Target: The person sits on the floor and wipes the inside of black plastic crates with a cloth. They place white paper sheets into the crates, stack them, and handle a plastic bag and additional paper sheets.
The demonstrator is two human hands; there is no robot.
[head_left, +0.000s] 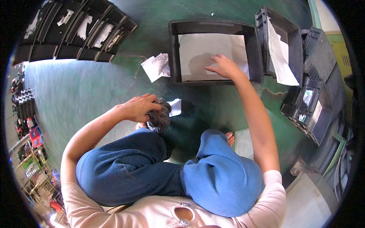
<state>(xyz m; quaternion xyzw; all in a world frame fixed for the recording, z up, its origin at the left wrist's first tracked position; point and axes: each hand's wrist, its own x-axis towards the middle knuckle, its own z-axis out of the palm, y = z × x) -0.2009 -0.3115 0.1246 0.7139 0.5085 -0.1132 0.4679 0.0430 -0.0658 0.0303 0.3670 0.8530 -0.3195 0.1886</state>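
My left hand (138, 108) is closed around a crumpled dark grey cloth (161, 116), held low over the floor by my left knee. Just right of the cloth a small piece of white paper (175, 107) lies on the floor. My right hand (223, 67) reaches over a black plastic crate (216, 83) in front of me, its fingers apart and nothing in them. White sheet material (194, 47) lines the bottom of the crate, and my hand's shadow falls on it. Whether my fingertips touch the sheet I cannot tell.
Crumpled papers (156, 67) lie left of the crate. A second black crate (296, 57) with a white sheet (279, 57) hanging out stands at its right, with more crates (315, 102) beyond. A black compartmented rack (76, 30) fills the far left. Green floor (91, 83) surrounds me.
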